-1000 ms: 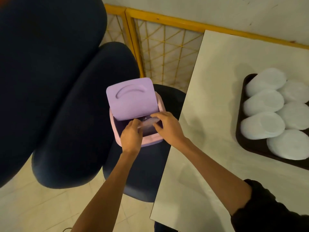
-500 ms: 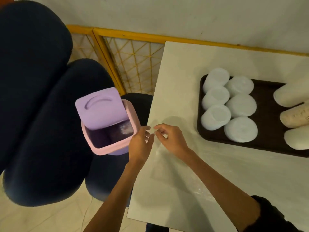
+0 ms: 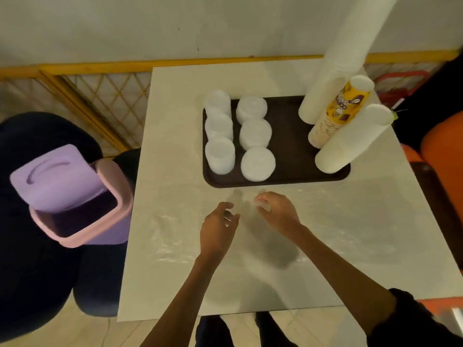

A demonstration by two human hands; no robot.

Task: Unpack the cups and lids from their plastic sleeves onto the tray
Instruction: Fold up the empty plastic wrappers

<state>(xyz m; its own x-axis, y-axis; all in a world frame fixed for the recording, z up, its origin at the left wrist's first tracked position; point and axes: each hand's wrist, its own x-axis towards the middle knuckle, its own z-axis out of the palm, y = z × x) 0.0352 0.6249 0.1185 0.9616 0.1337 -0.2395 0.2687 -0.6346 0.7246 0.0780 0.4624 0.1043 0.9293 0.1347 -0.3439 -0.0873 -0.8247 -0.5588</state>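
Hovering: left hand [image 3: 217, 231], right hand [image 3: 278, 213] | yellow-label cups [image 3: 342, 110] | lettering blurred

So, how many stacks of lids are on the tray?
6 stacks on the tray, left half: three along its edge, three just right of them. None seems hidden.

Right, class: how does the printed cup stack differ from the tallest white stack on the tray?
The printed stack carries yellow and brown artwork; the tallest stack is plain white. The printed stack ends within the picture; the tallest stack runs past its top edge. Both stand on the tray's right side.
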